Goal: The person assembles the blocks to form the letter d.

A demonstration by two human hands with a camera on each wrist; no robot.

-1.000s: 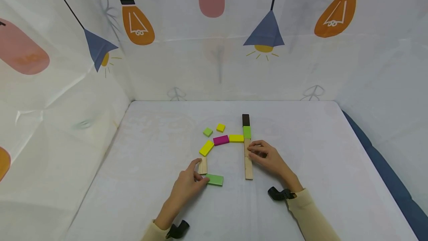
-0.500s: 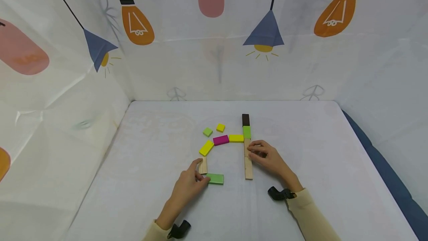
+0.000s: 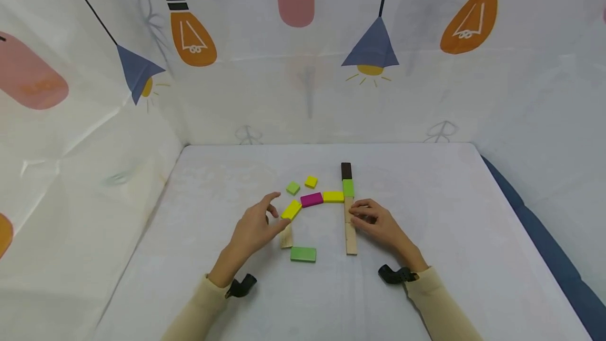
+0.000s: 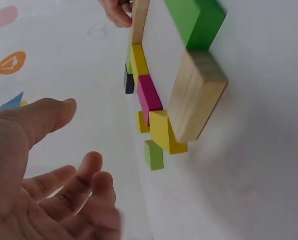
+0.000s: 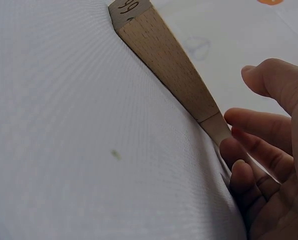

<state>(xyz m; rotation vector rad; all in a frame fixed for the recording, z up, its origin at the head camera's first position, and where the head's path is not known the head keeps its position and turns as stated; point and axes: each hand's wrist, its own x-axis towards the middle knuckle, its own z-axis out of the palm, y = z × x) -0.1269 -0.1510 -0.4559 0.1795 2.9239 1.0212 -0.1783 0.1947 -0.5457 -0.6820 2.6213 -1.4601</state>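
Note:
My left hand (image 3: 251, 231) hovers over the left end of a curved row of blocks, thumb and fingers spread and holding nothing. Under it lie a plain wooden block (image 4: 198, 95) and a yellow block (image 3: 291, 210). A green block (image 3: 303, 254) lies just nearer to me. The row goes on with a magenta block (image 3: 311, 200) and another yellow block (image 3: 333, 197), up to a straight column. At that column's plain wooden blocks (image 3: 350, 238) my right hand (image 3: 384, 228) rests, fingers loosely bent, fingertips right at their side, thumb apart in the right wrist view.
A light green block (image 3: 347, 188) and a black block (image 3: 346, 171) top the column. Beyond the curve sit a small green cube (image 3: 293, 188) and a small yellow cube (image 3: 311, 181). A printed sheet (image 3: 265, 93) rises behind the white table (image 3: 227, 183).
My left hand has let go of the green block and moved up and away from me, over the yellow block. The green block lies straighter. My right hand stays in place.

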